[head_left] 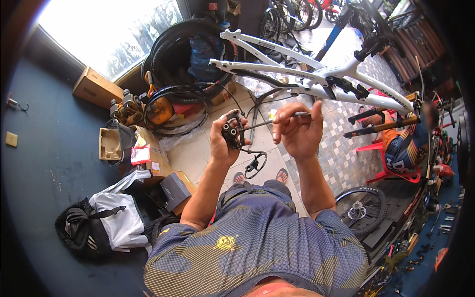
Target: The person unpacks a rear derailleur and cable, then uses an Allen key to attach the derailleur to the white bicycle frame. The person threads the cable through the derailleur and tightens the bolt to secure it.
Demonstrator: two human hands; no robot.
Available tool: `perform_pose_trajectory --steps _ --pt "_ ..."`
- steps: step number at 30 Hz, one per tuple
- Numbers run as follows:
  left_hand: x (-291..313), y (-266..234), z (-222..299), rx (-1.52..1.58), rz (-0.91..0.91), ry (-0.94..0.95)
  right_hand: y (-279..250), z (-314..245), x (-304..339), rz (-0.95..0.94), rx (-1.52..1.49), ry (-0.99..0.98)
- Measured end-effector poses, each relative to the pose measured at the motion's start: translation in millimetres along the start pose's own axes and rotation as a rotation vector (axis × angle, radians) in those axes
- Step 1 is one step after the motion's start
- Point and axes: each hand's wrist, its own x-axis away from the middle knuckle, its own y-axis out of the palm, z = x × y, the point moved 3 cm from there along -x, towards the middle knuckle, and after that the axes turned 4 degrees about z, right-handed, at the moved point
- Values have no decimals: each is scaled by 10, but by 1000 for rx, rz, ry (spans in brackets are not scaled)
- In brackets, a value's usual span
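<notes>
My left hand [224,143] is closed around a black disc brake caliper [231,131] with round pistons showing on its face. A black hose [250,150] runs from the caliper and loops below it. In my right hand [299,129] lies a long, thin metal tool like a hex key [264,123], held between thumb and fingers. Its shaft points left, and its tip reaches the caliper's right side; whether it sits in a bolt is too small to tell. Beyond my hands, a white bicycle frame [302,79] is held up, with a fork [383,123] at its right end.
Tyres [170,47], a coiled black cable [175,129] and cardboard boxes [99,89] line the left side. At right, another person [403,148] sits on a red chair [371,147]. A wheel [363,210] lies near a tool-covered bench [420,252]. Bicycles [287,17] stand far back.
</notes>
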Motion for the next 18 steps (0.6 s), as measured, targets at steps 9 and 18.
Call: perform_pose_trajectory --steps 9,18 --pt "-22 -64 -2 -105 60 -14 -33 -259 -53 181 282 106" --pt "-60 -22 19 -44 26 -26 -20 -284 -54 -140 665 -320"
